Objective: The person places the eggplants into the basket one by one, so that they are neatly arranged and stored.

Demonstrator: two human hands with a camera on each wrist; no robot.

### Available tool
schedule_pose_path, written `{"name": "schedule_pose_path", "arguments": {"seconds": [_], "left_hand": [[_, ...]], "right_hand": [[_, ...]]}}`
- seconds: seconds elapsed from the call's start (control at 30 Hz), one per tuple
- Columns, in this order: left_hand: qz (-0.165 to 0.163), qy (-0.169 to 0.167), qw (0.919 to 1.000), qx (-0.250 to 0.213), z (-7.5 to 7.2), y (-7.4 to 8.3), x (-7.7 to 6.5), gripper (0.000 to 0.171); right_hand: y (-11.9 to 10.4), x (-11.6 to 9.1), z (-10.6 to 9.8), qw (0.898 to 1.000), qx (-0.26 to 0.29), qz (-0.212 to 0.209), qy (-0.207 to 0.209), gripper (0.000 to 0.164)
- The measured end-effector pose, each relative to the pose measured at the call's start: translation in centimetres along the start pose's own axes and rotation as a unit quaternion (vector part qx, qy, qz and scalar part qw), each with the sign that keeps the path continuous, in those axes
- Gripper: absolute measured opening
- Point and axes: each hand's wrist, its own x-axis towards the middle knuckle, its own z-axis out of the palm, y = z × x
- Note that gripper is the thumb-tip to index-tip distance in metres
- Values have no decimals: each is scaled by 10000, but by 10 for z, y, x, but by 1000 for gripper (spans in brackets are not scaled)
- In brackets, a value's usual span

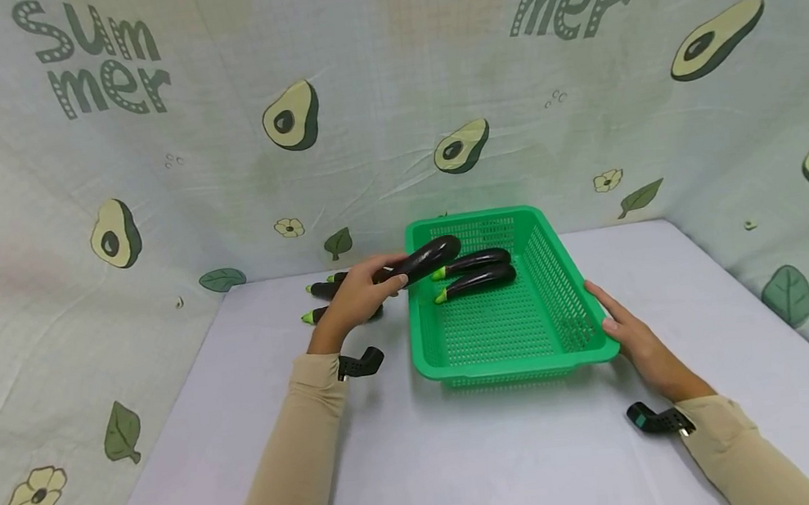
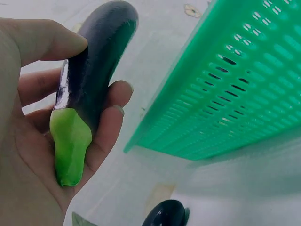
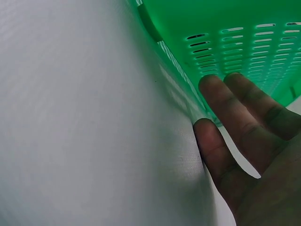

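My left hand (image 1: 360, 294) holds a dark purple eggplant (image 1: 435, 257) over the left rim of a green plastic basket (image 1: 564, 363). Thumb and fingers wrap around this eggplant (image 2: 89, 70) in the left wrist view, its green cap towards the palm. Two more eggplants (image 1: 481, 279) lie inside the basket at the back left. My right hand (image 1: 644, 351) rests against the basket's right side, the thumb at the rim. From the right wrist, straight fingers (image 3: 235, 108) show touching the slotted outer wall (image 3: 225, 47).
Several eggplants (image 1: 318, 316) lie on the white table (image 1: 507, 456) left of the basket, partly hidden behind my left hand. A cloth (image 1: 376, 124) printed with avocados hangs behind the table and along its sides.
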Motion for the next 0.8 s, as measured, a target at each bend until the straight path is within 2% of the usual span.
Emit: {"name": "schedule_pose_path", "arguments": {"seconds": [0.13,0.23,0.43,0.57,0.8], "left_hand": [[-45,-309,9995,-47,1,4,7,43],[-67,-467,9988,105,3,8,14,45],[60,-667,9973,300,10,18,28,52],[116,-710,9966,413,17,23,36,49],[-25,-902,9958,171,26,28,46,46]], "right_hand": [[0,0,1,9999,152,33,29,58],[0,0,1,9998,202,16,12,58],[0,0,1,9997,225,-70,10,58],[2,0,0,9998,178,50,0,58],[2,1,1,9998,172,61,19,57]]}}
